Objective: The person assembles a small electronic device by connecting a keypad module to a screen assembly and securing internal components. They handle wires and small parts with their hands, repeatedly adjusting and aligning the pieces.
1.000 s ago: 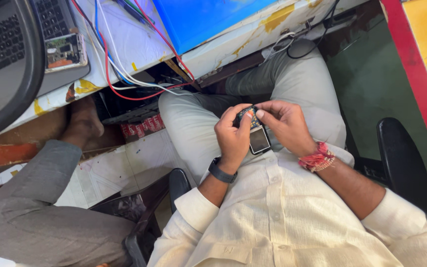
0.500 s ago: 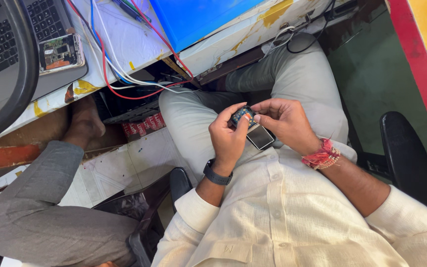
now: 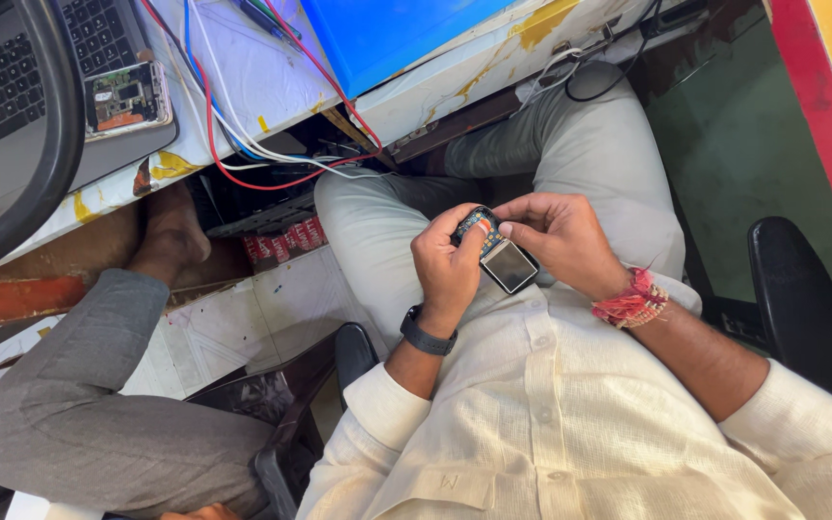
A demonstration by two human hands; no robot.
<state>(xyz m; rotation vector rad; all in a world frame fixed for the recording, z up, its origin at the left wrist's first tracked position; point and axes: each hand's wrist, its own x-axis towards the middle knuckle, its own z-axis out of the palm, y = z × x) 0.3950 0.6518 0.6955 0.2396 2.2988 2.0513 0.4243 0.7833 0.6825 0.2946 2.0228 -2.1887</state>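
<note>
While both hands grip it over the lap, a small keypad phone (image 3: 496, 252) is being worked on.

Left hand (image 3: 447, 268) is curled closed around the phone's keypad end, thumb on the keys; right hand (image 3: 559, 241) is closed on the opposite edge, fingertips (image 3: 507, 209) pinching near the top. Judged step: handling or checking the phone's casing by touch; a further move would call for a firm two-handed hold and fine fingertip pressure. Wrists carry a black watch (image 3: 427, 334) and a red thread band (image 3: 630, 300). Beyond, the surface (image 3: 272, 82) holds a laptop (image 3: 21, 77), a bare circuit board (image 3: 125, 96), red, blue and white wires (image 3: 243, 144) and a blue panel (image 3: 387, 34). Another person's leg (image 3: 98, 404) and bare foot (image 3: 170, 231) lie alongside; a black chair (image 3: 801, 299) stands on the green floor (image 3: 743, 144).
</note>
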